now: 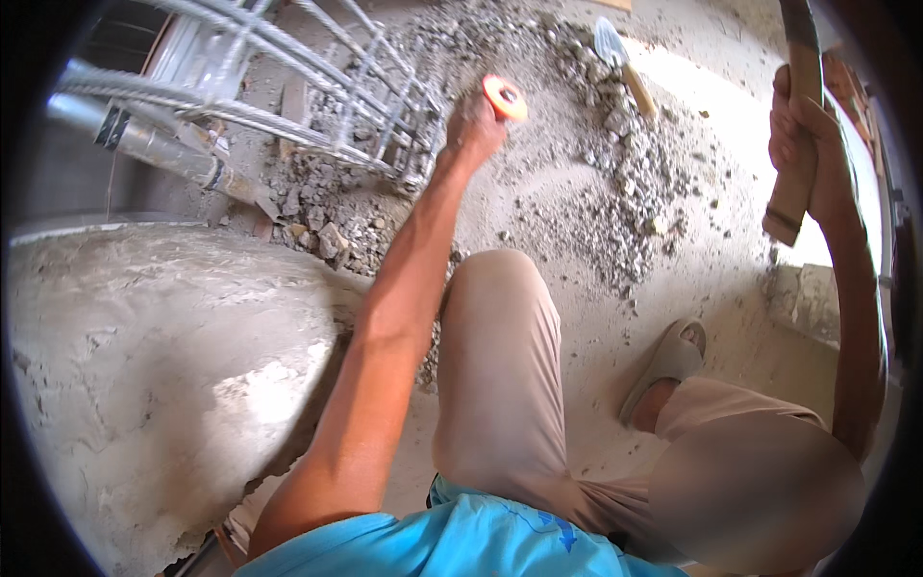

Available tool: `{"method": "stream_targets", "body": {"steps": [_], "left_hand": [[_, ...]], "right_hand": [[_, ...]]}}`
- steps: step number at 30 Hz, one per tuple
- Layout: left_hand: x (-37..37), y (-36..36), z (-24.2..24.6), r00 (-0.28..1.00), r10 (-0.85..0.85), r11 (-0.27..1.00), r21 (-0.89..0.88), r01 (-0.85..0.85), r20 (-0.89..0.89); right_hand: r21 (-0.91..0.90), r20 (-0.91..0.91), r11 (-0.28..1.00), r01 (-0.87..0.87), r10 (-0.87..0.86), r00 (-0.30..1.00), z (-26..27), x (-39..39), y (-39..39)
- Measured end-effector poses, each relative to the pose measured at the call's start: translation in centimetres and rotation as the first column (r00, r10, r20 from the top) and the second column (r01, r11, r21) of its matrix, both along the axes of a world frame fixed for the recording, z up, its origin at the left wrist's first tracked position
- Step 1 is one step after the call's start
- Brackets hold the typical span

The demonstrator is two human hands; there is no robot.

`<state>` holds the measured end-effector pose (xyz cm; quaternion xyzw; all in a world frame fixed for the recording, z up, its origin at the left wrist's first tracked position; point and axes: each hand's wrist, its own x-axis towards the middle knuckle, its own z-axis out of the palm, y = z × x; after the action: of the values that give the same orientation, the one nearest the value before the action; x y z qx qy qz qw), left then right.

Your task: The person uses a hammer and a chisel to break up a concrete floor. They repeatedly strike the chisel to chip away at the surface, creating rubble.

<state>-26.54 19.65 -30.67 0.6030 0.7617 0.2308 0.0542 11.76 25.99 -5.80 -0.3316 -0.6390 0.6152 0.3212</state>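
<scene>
My left hand (pixel 474 128) grips a tool with a round orange hand guard (pixel 506 99), likely a chisel. Its shaft is hidden beneath the guard and hand. The fist is just right of the end of a steel rebar cage (pixel 346 94), above broken concrete rubble. Raised at the far right, my right hand (pixel 811 141) is closed around a wooden handle (pixel 793 180), probably a hammer's. The dark upper part of that tool runs out of the top of the picture, so its head cannot be made out.
A trowel (pixel 613 45) with a wooden handle lies on the rubble (pixel 613 216). At left are a grey pipe (pixel 173 155) and a rough concrete mass (pixel 166 346). A concrete block (pixel 804 299) sits at right, beyond my sandalled foot (pixel 667 360).
</scene>
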Motion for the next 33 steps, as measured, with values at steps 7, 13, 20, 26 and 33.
{"method": "stream_targets", "body": {"steps": [7,13,20,26,33], "left_hand": [[-1.5,-5.0,-2.3,0.994,-0.024,0.994,0.112,0.012,0.107],[-3.6,-6.2,-2.9,0.98,0.098,0.968,0.21,-0.134,0.174],[-4.4,-4.9,-2.5,0.971,0.218,0.965,0.126,-0.23,0.098],[-3.0,-7.1,-4.8,0.993,0.112,0.989,0.107,-0.107,-0.044],[-3.0,-8.3,-2.7,0.911,0.282,0.926,0.335,-0.176,-0.301]], "right_hand": [[-0.022,-0.094,0.993,0.119,-0.12,0.988,2.1,-4.3,0.8],[0.148,-0.272,0.981,0.127,-0.083,0.959,-3.2,-9.5,-2.8],[0.009,-0.163,0.953,0.303,-0.298,0.941,-16.3,-13.8,-9.9],[-0.19,0.169,0.939,0.287,-0.257,0.952,-22.4,-13.8,-16.9],[-0.253,0.171,0.925,0.284,-0.246,0.954,-23.5,-12.7,-17.7]]}}
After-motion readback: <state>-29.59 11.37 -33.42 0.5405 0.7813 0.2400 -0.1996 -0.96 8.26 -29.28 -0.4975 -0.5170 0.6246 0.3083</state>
